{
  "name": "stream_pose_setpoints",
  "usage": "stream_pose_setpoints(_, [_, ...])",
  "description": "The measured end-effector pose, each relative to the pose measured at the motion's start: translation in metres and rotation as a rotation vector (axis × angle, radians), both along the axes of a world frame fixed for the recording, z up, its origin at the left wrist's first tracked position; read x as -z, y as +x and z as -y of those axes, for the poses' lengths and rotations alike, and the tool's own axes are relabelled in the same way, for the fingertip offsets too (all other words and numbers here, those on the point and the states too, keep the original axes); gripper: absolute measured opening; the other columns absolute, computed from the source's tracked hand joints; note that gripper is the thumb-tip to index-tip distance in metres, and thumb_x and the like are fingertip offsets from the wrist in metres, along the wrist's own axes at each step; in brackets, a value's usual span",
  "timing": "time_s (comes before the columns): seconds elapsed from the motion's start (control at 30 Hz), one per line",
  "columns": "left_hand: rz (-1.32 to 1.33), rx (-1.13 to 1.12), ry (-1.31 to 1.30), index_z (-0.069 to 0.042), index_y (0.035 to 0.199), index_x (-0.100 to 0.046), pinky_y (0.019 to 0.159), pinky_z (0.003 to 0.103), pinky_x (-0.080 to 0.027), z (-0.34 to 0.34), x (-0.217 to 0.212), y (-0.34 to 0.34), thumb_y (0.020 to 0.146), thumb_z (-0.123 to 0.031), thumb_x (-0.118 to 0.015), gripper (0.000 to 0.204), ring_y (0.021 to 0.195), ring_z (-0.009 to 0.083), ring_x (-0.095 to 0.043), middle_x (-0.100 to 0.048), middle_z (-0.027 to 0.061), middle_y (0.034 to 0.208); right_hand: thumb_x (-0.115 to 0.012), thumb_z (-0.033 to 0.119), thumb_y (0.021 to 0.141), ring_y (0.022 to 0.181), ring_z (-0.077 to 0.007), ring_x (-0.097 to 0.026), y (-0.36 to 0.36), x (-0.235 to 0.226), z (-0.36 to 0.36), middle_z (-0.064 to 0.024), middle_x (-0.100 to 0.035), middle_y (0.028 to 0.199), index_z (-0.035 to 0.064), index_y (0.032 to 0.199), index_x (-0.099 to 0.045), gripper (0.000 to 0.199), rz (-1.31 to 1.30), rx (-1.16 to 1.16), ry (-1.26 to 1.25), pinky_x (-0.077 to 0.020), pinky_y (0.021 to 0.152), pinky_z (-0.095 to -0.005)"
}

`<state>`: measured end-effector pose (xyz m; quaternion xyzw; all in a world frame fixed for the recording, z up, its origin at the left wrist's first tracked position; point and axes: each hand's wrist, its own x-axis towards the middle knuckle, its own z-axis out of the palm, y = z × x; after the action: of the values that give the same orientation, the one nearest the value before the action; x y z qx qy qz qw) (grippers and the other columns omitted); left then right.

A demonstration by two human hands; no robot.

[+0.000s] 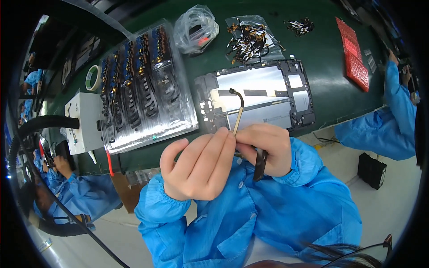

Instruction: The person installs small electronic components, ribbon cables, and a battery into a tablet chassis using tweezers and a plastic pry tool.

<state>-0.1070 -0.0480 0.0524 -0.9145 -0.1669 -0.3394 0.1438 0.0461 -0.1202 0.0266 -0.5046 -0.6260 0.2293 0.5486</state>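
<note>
My left hand (196,167) and my right hand (268,147) meet fingertip to fingertip in front of me at the table's near edge. Both pinch the lower end of a thin flex cable (239,117), which points upward with a tan strip and a curled black tip. A dark, flat, narrow tool (259,165) juts down from under my right fingers; its kind is unclear. Just beyond my hands an open tablet chassis (295,107) lies flat, with silver panels in a black frame. The cable's tip hangs over it.
Left of the chassis sits a clear plastic tray (154,138) of black flex parts, beside a white box (85,120) and a tape roll (93,77). Behind are a plastic bag (196,29), cable piles (248,40) and red bubble wrap (353,56). Other people in blue sit at both sides.
</note>
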Motion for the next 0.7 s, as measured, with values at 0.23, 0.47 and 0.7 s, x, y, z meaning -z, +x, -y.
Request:
stream_pose_setpoints(0.23, [0.058,0.02,0.033,-0.013,0.08,-0.066,0.074,0.026,-0.034,0.006,0.001,-0.019,0.065,-0.009,-0.058,0.017,0.07,0.0077,-0.058,-0.065,-0.002,0.087,-0.066,0.004,0.07,0.06,-0.0259,-0.059,-0.008,0.002,0.004,-0.0101,-0.06,0.07,0.001,0.092,-0.062,0.023,0.073,-0.026,0.02,-0.0445,0.05,-0.0332])
stream_pose_setpoints(0.47, [0.33,-0.495,0.215,-0.008,0.087,-0.063,0.061,0.032,-0.037,0.034,0.017,-0.147,0.079,-0.006,-0.059,0.009,0.065,0.0189,-0.053,-0.062,0.0023,0.08,-0.067,0.004,0.071,0.06,-0.0223,-0.059,-0.016,0.009,0.006,-0.0084,-0.061,0.07,0.0041,0.093,-0.064,0.022,-0.012,-0.18,-0.088,-0.0442,0.05,-0.0305])
stream_pose_setpoints(0.7, [-0.057,-1.226,-0.213,-0.005,0.093,-0.064,0.067,0.031,-0.044,0.068,0.102,-0.267,0.082,-0.008,-0.058,0.013,0.077,0.023,-0.06,-0.065,0.0071,0.088,-0.066,0.004,0.073,0.063,-0.0261,-0.06,-0.029,0.014,-0.002,-0.0115,-0.062,0.073,0.0033,0.092,-0.064,0.019,-0.147,-0.267,-0.156,-0.048,0.053,-0.0319])
